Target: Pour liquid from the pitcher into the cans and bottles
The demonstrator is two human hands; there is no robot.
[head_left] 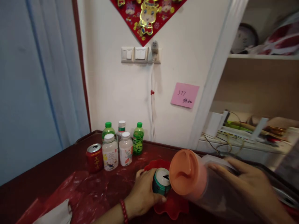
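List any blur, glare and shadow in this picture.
Head view: the right hand on the orange-lidded jug looks blurred; same view, small glints speckle the red plastic; there too, the white cable casts a soft shadow on the wall.

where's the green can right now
In the head view, low and slightly right of centre: the green can is in the left hand, just left of the orange-lidded jug.

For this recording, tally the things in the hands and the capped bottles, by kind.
Green can in the left hand: 1
Orange-lidded pitcher in the right hand: 1
Green-capped bottles: 2
White-capped bottles: 3
Total: 7
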